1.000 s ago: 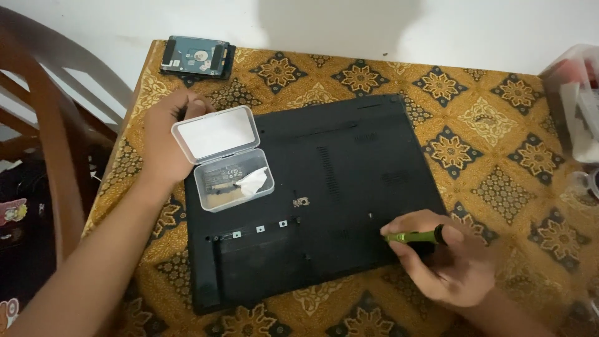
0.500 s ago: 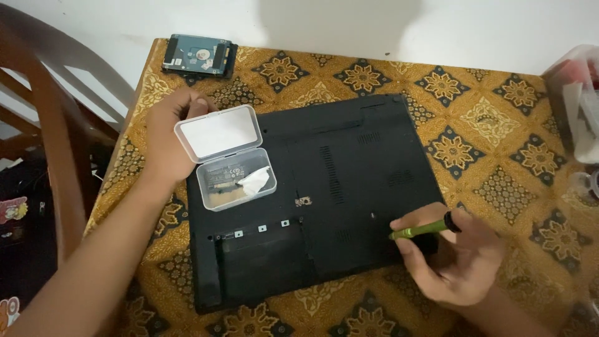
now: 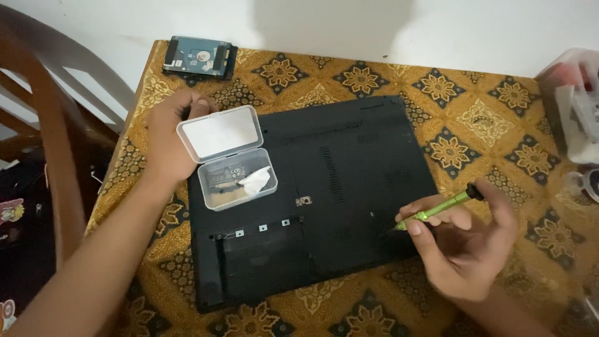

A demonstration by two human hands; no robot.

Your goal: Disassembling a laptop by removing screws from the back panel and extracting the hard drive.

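A black laptop (image 3: 349,175) lies upside down on a table with a gold patterned cloth (image 3: 474,118). My right hand (image 3: 465,240) grips a green screwdriver (image 3: 437,211), its tip pointing down-left near the laptop's right front edge. My left hand (image 3: 167,134) rests on the laptop's left rear corner, touching the lid of a small clear plastic box (image 3: 228,156) that sits open on the laptop. Inside the box lie small parts and a bit of white paper. A small metal piece (image 3: 304,201) sits on the laptop near its middle.
A bare hard drive (image 3: 198,56) lies at the table's far left corner. White and red plastic containers (image 3: 577,103) stand at the right edge. A wooden chair (image 3: 43,131) stands left of the table. A pale wall runs behind.
My right hand has lifted the screwdriver and tilted its handle up to the right. My left hand and the box have stayed put.
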